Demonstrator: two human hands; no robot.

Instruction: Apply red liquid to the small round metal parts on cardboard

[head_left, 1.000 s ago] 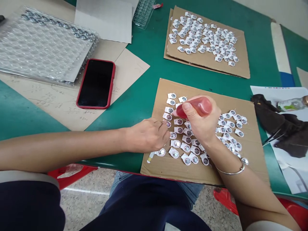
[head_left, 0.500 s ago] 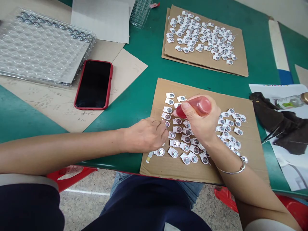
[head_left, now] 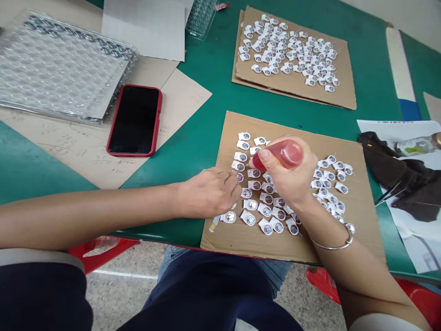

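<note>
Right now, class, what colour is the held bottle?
The held bottle is translucent red, best seen in the head view.

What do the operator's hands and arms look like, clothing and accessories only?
Left hand: gloveless, bare wrist. Right hand: gloveless, thin silver bangle at its wrist. Left sleeve: short, dark navy, pale grey cuff band. Right sleeve: only pale cuff visible.

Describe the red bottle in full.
The red bottle looks like glossy, translucent plastic, deeper red toward its tapered end, with pale highlights on its rounded base. The right hand grips it and hides part of its body. It is tilted over the cardboard sheet, base raised, narrow end pointing down toward the left-hand side. Whether its tip touches anything is unclear.
</note>
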